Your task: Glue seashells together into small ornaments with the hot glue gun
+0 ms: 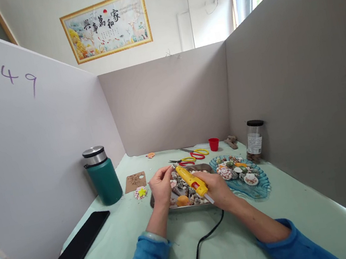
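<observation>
Yellow glue gun (191,180) in right hand (216,188), at lower centre of frame

Gripping the gun over the steel tray (187,208), nozzle toward upper left, pale glue stick (209,198) poking out of the back end. Wrapping right fingers round the handle; cannot tell how the trigger finger lies. With left hand (161,188), pressing thumb and forefinger together just beside the nozzle; too small to tell what, if anything, sits between. Below both: mixed shells (183,201) in the tray, one orange among them. From the gun's side of the tray down to bottom centre: black cord (201,242).

Right of the tray: blue scalloped plate (264,189), with more shells (251,179) piled on it. Just above the tray: two pairs of scissors (202,151), with red and yellow handles. Farther right: red cup (214,144), then lidded jar (255,143) near the right-hand panel.

Left of the tray: brown card (134,182), and just below it a round piece with a yellow star (141,192). Toward left of frame: green bottle (105,181), upright; lower left, flat black object (78,246). Upper centre: framed picture (108,27) on the wall.
</observation>
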Motion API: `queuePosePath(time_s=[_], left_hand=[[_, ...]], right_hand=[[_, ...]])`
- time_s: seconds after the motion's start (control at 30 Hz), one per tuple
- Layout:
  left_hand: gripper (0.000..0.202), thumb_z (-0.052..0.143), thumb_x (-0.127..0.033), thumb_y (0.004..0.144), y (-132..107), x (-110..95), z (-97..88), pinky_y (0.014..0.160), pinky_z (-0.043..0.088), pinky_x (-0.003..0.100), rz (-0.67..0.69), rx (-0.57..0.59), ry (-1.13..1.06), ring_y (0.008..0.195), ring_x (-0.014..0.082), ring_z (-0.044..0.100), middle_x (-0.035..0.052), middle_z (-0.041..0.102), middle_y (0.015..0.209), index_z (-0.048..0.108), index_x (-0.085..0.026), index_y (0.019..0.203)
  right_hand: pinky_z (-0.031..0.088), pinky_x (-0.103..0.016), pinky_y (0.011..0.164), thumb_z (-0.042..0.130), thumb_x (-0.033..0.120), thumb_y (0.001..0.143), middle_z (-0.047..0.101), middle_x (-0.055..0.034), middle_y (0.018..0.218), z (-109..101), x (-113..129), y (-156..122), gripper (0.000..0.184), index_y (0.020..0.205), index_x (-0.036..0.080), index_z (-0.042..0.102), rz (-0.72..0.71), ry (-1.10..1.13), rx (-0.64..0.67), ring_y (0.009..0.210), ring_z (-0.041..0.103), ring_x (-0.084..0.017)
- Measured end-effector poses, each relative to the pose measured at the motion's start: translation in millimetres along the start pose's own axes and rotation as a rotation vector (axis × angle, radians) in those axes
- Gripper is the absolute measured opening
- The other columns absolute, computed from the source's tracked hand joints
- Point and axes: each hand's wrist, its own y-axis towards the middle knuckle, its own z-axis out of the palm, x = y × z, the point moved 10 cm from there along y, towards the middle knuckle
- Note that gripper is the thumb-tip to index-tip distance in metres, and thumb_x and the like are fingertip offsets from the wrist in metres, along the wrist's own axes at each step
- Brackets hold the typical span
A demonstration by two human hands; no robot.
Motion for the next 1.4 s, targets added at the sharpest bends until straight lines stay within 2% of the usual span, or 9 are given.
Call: queuePosePath(time_s=[0.4,0.67,0.87,1.07,1.4], left_hand=[[0.026,0.065,-0.039,0.07,-0.9,-2.4,-0.5,0.058,0.045,0.023,0.0,-0.01,-0.001,0.058,0.0116,0.056,0.0024,0.069,0.069,0.072,-0.016,0.079],[0.028,0.066,-0.04,0.07,-0.3,1.4,-1.4,0.059,0.045,0.023,-0.023,-0.012,-0.009,0.059,0.0124,0.057,0.0042,0.07,0.073,0.072,-0.015,0.08],[0.027,0.069,-0.038,0.067,1.0,8.2,3.2,0.058,0.046,0.023,-0.089,0.011,-0.123,0.058,0.0115,0.057,0.0049,0.07,0.073,0.071,-0.014,0.08],[0.031,0.074,-0.037,0.063,1.5,16.5,8.9,0.061,0.049,0.024,-0.179,0.047,-0.287,0.067,0.0137,0.062,0.0073,0.07,0.078,0.068,-0.012,0.08],[0.029,0.079,-0.032,0.055,-0.2,21.3,12.1,0.064,0.051,0.025,-0.261,0.053,-0.432,0.067,0.0129,0.062,0.0037,0.068,0.073,0.068,-0.012,0.074]], right_hand=[[0.047,-0.027,0.071,0.05,0.021,0.083,0.07,-0.0078,0.097,3.3,-0.9,-1.1,0.023,0.103,0.018,0.061,-0.001,-0.055,0.024,0.084,0.065,-0.02],[0.048,-0.027,0.071,0.052,0.012,0.075,0.07,-0.0068,0.095,-1.8,-8.6,-1.7,0.03,0.103,0.017,0.062,0.043,-0.064,-0.048,0.083,0.066,-0.02],[0.048,-0.027,0.072,0.052,0.014,0.077,0.07,-0.0067,0.097,-2.8,-6.4,-2.2,0.028,0.102,0.018,0.062,0.021,-0.07,-0.05,0.084,0.066,-0.02],[0.047,-0.026,0.07,0.051,0.02,0.082,0.07,-0.0068,0.094,0.2,-1.7,-1.6,0.023,0.102,0.018,0.062,-0.001,-0.076,-0.005,0.081,0.065,-0.019],[0.048,-0.027,0.072,0.051,0.018,0.08,0.07,-0.0076,0.096,-1.3,-2.0,-2.2,0.024,0.102,0.017,0.062,-0.007,-0.068,-0.022,0.083,0.065,-0.019]])
